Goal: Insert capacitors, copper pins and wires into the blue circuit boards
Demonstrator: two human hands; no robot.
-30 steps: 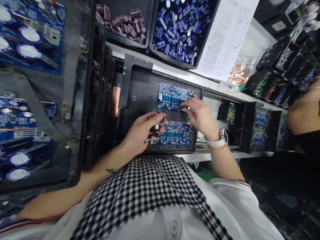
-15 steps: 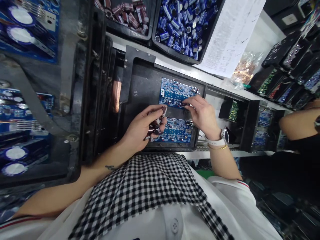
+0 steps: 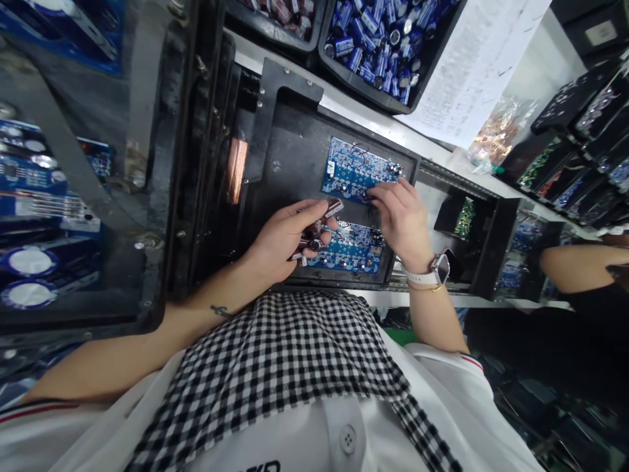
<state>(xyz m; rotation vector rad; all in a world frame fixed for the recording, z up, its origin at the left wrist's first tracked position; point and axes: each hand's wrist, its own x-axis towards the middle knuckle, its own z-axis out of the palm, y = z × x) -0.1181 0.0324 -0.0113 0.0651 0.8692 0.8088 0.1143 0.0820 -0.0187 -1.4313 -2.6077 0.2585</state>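
Note:
My left hand point(image 3: 278, 241) is closed around several brown cylindrical capacitors point(image 3: 335, 208), one of them sticking out between thumb and fingertips. My right hand point(image 3: 403, 221) pinches at the near edge of the upper blue circuit board point(image 3: 361, 169); whatever small dark part sits between its fingertips is mostly hidden. A second blue circuit board point(image 3: 351, 252) lies nearer to me, partly behind my left hand. Both boards rest in a black carrier point(image 3: 295, 147).
Beyond the carrier stand a bin of brown capacitors point(image 3: 287, 12) and a bin of blue capacitors point(image 3: 376, 46), beside a printed sheet point(image 3: 476, 59). A black rack point(image 3: 142, 262) with boards rises at left. Another person's arm point(image 3: 580, 269) is at right.
The view has shifted slightly. The capacitor at my left fingertips has turned from nearly upright to slanting. My right hand stays at the upper board's near edge.

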